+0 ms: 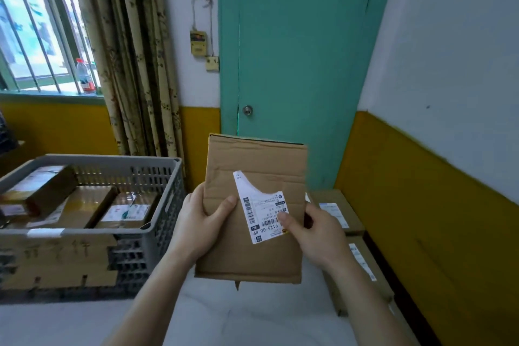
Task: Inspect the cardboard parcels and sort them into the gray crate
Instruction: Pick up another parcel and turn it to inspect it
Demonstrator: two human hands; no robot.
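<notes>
Both-handed hold: left hand [200,218] and right hand [314,229] pinch flat brown cardboard parcel [252,177] edges; torn white label [262,212] under right thumb may tear off

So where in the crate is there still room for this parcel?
The crate floor looks covered with parcels, stacked highest at the left. The lowest layer is by the right wall. White table between crate and right-hand boxes is bare.

Crate [157,222] holding parcels [126,212] left of held parcel [252,213]; boxes [339,211] right.
</notes>
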